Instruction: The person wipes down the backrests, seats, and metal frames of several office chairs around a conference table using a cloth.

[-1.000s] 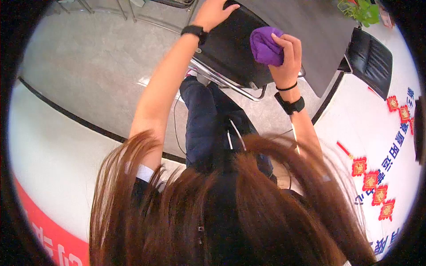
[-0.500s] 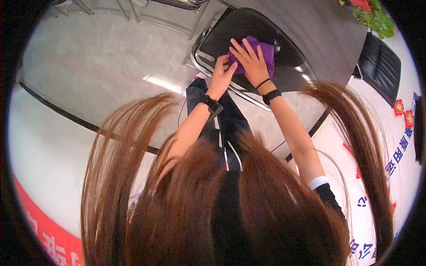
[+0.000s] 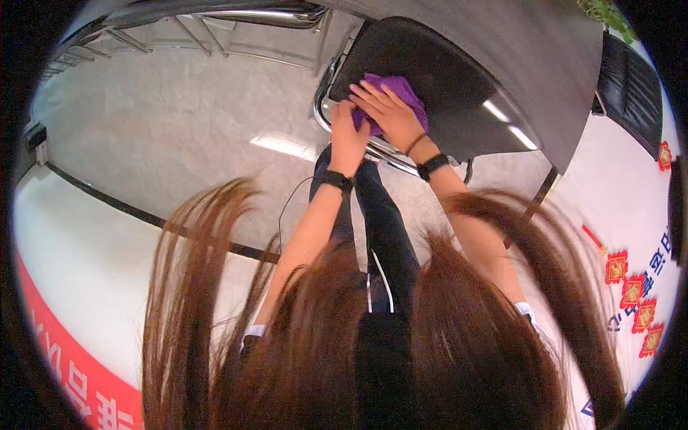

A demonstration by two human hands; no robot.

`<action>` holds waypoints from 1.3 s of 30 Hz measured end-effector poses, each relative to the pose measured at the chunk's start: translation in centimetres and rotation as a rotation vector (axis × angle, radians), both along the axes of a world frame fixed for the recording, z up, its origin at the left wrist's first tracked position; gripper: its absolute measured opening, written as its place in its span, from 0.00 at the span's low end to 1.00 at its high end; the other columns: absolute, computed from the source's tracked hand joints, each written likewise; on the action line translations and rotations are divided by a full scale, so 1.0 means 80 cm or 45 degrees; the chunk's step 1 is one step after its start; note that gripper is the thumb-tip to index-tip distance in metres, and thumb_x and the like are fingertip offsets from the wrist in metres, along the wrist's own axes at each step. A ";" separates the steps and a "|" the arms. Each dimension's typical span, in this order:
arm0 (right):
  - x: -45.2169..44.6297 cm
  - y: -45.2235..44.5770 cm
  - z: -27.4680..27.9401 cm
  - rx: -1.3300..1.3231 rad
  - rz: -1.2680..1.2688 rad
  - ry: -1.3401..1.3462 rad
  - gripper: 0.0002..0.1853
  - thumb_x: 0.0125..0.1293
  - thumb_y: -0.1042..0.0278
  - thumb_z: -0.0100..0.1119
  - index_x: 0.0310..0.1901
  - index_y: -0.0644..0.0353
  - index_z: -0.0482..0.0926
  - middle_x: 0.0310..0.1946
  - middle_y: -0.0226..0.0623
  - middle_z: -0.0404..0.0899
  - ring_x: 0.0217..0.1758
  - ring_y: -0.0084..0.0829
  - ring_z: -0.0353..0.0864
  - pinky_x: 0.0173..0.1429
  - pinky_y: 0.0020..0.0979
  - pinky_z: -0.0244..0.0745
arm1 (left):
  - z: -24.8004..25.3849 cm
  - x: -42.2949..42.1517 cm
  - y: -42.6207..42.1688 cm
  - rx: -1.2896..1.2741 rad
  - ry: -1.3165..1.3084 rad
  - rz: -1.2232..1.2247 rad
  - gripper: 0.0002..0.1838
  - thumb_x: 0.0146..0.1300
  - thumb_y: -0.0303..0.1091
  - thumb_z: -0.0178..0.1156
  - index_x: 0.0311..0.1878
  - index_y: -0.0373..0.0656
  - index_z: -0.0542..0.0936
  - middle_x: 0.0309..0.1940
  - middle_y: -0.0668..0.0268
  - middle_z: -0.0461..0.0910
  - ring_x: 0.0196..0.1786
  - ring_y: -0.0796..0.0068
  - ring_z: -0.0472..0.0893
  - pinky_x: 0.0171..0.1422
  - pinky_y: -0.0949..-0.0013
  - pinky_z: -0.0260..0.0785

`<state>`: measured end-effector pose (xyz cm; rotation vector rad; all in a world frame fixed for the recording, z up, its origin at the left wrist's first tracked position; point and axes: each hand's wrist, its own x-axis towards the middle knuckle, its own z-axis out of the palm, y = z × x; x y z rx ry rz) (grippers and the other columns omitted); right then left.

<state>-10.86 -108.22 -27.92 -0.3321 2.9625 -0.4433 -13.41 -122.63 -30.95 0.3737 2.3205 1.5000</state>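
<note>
A purple cloth [image 3: 403, 92] lies bunched on the black seat [image 3: 451, 72] of a chair with a chrome frame. My right hand [image 3: 390, 115] rests on top of the cloth, palm down, its fingers stretched out flat and pointing to the upper left. Beside it, at the cloth's near left corner, my left hand [image 3: 348, 137] has bent fingers, and purple fabric shows between them and the thumb. Its fingertips are partly hidden at the seat's edge. Black bands circle both wrists.
A grey table surface [image 3: 545, 43] borders the seat's far side. Another black chair [image 3: 631, 89] stands at the right, and chairs with metal legs [image 3: 208, 36] line the upper left. White panels with lettering and red ornaments [image 3: 631, 292] are at the lower right. Long hair hangs across the lower view.
Both hands and the cloth have shifted toward the seat's near left edge. My left hand's fingers have drawn in closer to the right hand. The view has tilted slightly.
</note>
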 end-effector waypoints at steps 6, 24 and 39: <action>0.082 0.041 0.028 0.244 -0.381 0.084 0.40 0.52 0.76 0.58 0.70 0.42 0.64 0.75 0.24 0.54 0.77 0.31 0.55 0.75 0.49 0.52 | 0.038 0.037 0.057 0.248 0.020 -0.062 0.19 0.56 0.19 0.56 0.51 0.35 0.68 0.47 0.49 0.67 0.53 0.45 0.70 0.58 0.56 0.64; -0.047 -0.028 -0.041 0.117 0.142 0.173 0.33 0.62 0.71 0.46 0.71 0.51 0.60 0.73 0.27 0.58 0.75 0.29 0.58 0.77 0.36 0.50 | -0.006 0.001 -0.002 -0.303 0.407 0.295 0.19 0.52 0.19 0.53 0.50 0.30 0.73 0.56 0.43 0.71 0.56 0.44 0.70 0.64 0.51 0.62; -0.081 -0.022 -0.031 0.041 0.243 0.124 0.30 0.67 0.71 0.41 0.72 0.52 0.57 0.74 0.34 0.55 0.75 0.35 0.59 0.76 0.43 0.53 | -0.004 -0.010 0.027 -0.267 0.333 0.608 0.18 0.57 0.22 0.50 0.52 0.32 0.72 0.59 0.49 0.71 0.52 0.48 0.71 0.61 0.54 0.64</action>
